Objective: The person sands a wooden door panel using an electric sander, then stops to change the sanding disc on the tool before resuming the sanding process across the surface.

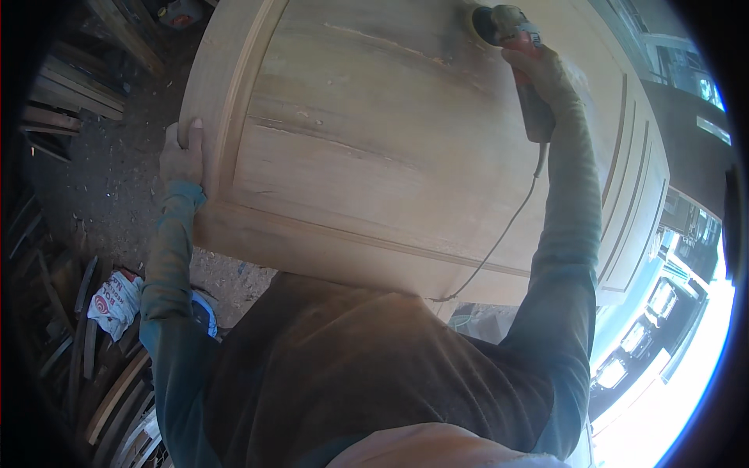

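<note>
A large pale wooden door (374, 148) with raised moulding lies flat before me, dark streaks and rough cracks across its wide panel. My right hand (550, 74) is wrapped round an angle grinder (536, 117) with a red and grey body, over the far right part of that panel. Its round disc (482, 26) is against or just above the wood; I cannot tell which. From the grinder's rear a cord (507, 230) runs over the door to its near edge. At the left edge my left hand (183, 156) grips the door, thumb on top and fingers partly hidden.
Wooden boards (74, 86) are stacked at the far left, and curved wood strips (117, 398) lie at the lower left beside a white printed bag (117, 303). Shavings and dust cover the floor (117, 187). Bright light comes in from the right.
</note>
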A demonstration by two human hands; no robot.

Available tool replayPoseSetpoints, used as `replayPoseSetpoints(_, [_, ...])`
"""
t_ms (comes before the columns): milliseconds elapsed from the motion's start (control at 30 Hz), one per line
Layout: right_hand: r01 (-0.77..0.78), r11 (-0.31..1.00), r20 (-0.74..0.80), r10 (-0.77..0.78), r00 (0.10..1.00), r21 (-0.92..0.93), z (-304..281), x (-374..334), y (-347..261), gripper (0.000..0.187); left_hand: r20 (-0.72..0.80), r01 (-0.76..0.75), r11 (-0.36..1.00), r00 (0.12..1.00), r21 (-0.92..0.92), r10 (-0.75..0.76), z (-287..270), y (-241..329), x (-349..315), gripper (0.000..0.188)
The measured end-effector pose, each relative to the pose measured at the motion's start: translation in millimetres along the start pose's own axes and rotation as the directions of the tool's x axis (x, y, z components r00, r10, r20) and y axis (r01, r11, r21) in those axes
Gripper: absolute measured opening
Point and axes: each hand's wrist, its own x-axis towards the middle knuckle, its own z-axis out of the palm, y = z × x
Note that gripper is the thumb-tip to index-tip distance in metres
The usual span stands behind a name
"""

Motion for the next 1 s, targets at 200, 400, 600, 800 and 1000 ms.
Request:
replayPoseSetpoints(200, [0.114, 0.991, -0.031, -0.116, 0.993, -0.068, 5.5, -44.3, -19.4, 0.061, -0.003, 0.002, 1.000, 1.000, -0.010, -0.002, 9.8, -16.0, 5.1, 0.063])
replayPoseSetpoints(400, [0.017, 0.999, -0.041, -0.018, 0.999, -0.042, -2.5, -4.7, 20.1, 0.064, 0.012, 0.001, 1.000, 1.000, 0.008, -0.001, 5.9, -8.6, 9.0, 0.068])
replayPoseSetpoints(600, [0.288, 0.954, 0.034, -0.292, 0.956, 0.089, 78.3, -60.2, -43.8, 0.047, 0.031, 0.011, 1.000, 0.999, 0.002, -0.011, 3.5, -18.4, 9.4, 0.071])
replayPoseSetpoints(800, [0.130, 0.979, 0.035, -0.137, 0.990, 0.158, 51.2, -40.5, -38.4, 0.045, 0.062, 0.009, 1.000, 0.998, 0.002, -0.009, -1.0, -8.5, 9.4, 0.073])
replayPoseSetpoints(1000, [0.164, 0.980, 0.011, -0.166, 0.986, 0.112, 59.3, -65.8, -60.7, 0.050, 0.062, 0.014, 1.000, 0.998, 0.024, -0.015, -4.1, -9.4, 4.9, 0.073])
